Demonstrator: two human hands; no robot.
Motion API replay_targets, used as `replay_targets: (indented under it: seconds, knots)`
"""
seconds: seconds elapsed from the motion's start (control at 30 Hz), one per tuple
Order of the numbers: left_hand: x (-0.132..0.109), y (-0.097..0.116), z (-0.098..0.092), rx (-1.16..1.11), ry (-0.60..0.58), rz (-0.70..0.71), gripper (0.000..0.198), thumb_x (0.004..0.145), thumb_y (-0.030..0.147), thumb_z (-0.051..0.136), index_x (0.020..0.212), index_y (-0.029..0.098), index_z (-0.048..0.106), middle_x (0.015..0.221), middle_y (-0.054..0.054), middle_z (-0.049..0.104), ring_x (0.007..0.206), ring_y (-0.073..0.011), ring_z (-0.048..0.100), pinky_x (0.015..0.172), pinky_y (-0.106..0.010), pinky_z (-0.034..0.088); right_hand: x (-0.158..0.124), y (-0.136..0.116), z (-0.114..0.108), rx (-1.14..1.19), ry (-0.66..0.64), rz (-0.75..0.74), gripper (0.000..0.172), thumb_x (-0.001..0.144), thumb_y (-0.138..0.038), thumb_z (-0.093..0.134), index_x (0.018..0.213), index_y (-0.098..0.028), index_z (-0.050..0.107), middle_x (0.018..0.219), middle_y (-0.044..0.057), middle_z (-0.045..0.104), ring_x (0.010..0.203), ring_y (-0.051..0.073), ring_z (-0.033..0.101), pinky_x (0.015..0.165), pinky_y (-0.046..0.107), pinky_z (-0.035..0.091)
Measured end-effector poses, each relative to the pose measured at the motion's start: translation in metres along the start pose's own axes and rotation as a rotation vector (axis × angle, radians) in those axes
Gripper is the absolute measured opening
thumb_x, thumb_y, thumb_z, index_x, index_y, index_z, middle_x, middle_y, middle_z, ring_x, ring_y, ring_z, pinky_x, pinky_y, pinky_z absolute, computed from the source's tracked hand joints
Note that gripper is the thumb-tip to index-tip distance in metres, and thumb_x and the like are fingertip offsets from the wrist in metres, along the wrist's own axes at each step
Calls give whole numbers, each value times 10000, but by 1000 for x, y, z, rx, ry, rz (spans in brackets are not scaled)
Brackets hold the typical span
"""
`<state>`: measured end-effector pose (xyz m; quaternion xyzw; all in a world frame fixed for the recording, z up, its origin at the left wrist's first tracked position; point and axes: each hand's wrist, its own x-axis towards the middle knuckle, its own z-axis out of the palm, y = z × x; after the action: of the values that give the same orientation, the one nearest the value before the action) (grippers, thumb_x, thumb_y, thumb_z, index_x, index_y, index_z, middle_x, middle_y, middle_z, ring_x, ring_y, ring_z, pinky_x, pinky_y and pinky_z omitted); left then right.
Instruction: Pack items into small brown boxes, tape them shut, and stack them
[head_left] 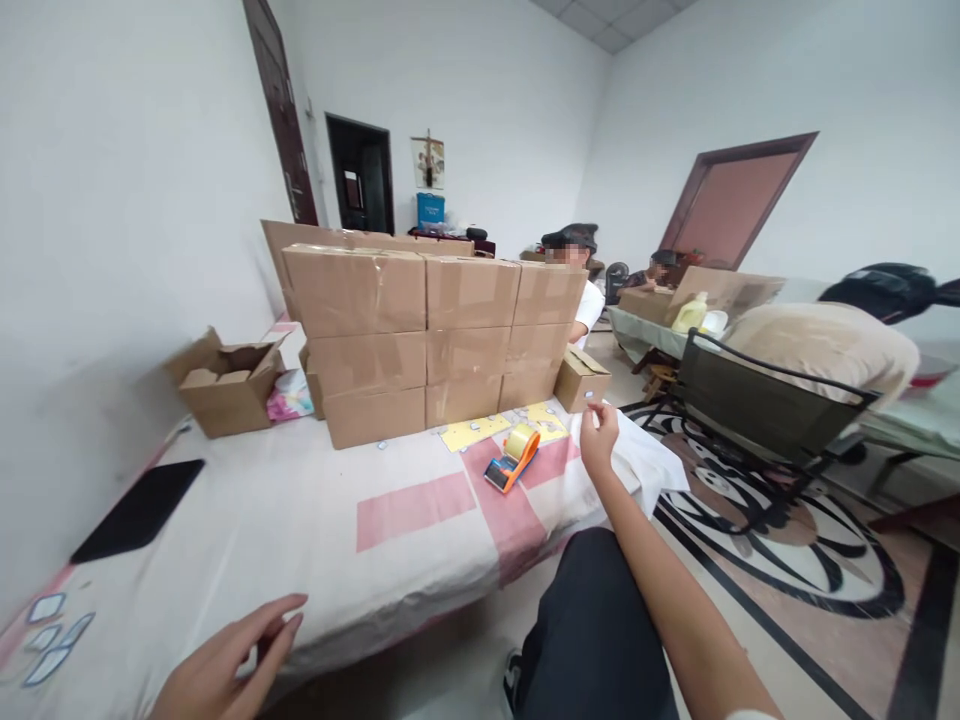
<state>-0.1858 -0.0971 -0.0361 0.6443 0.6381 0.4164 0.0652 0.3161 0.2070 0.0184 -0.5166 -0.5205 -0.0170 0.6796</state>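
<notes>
My left hand (232,655) hovers over the near left edge of the cloth-covered table, thumb and fingers apart, holding nothing. Farther out, my right hand (598,438) is raised at the table's right side with its fingers curled together. A tiny pale patch shows at its fingertips, too small to make out, in front of a small cardboard box (574,380). Left of that hand lies an orange and blue tape dispenser (513,458) with a yellowish roll. Behind the dispenser, taped cardboard boxes (367,360) stand stacked three high in three columns.
An opened carton (225,385) stands at the left by the wall. A black flat pad (139,510) lies on the patterned tablecloth (285,510). One person sits behind the stack, with others at a table on the right. A dark folding chair (765,390) stands right.
</notes>
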Motion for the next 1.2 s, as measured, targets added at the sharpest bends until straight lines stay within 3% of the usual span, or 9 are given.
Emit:
replay_targets:
  seconds: [0.17,0.3,0.53,0.67,0.83,0.93,1.03,1.1,1.2]
  knots:
    - [0,17,-10,-3,30,-130,455,812,702,568,959,301,725,679,44,697,545,-124,633,524,-164,518,-25,-48,12,31,-240,-215,114,852,-247,520,873,-198,621,915,81,623,934,252,598,896,422,488]
    - [-1,24,-18,17,-80,-107,379,830,619,562,1006,310,692,658,55,701,538,-138,637,533,-189,521,-47,-81,19,56,-477,-424,134,903,-195,493,922,-208,626,941,84,614,938,247,601,863,417,496]
    - [-14,27,-28,14,-60,-156,355,857,588,511,1030,307,643,639,61,689,546,-161,629,561,-233,510,-65,-109,11,119,-775,-706,163,913,-147,492,981,-212,626,975,88,620,907,233,599,789,394,515]
    - [-11,39,-34,32,-79,-169,325,863,560,498,981,286,627,615,59,681,541,-165,624,568,-245,488,-83,-110,4,134,-854,-731,133,916,-143,492,937,-212,604,934,86,620,873,236,584,770,396,502]
    - [-7,52,-16,-5,-73,-202,299,923,521,440,911,257,581,592,53,639,549,-157,587,566,-251,435,-167,-101,4,184,-904,-656,175,898,-121,456,956,-210,594,869,76,621,836,232,578,738,369,484]
    - [-2,37,6,-25,-59,-216,281,915,507,458,894,261,591,566,61,603,538,-152,570,562,-247,417,-209,-105,13,138,-1087,-784,153,888,-147,472,893,-205,614,808,59,617,787,214,562,720,341,450]
    - [16,4,17,-77,59,-281,291,887,520,485,878,254,602,565,51,598,536,-163,579,572,-263,442,-215,-118,38,108,-1227,-740,152,854,-134,502,898,-201,631,816,46,643,776,193,578,741,320,439]
    - [40,-25,14,-128,205,-353,325,842,550,523,905,241,599,639,21,646,614,-190,640,610,-288,495,-208,-134,69,122,-1293,-663,181,833,-115,510,916,-199,646,834,42,658,767,181,594,736,301,442]
    - [96,-74,1,-134,412,-454,449,745,568,613,1011,210,560,859,-50,702,835,-243,702,755,-359,568,-207,-167,139,185,-1347,-549,199,831,-114,513,920,-198,671,909,45,671,771,165,613,742,288,459]
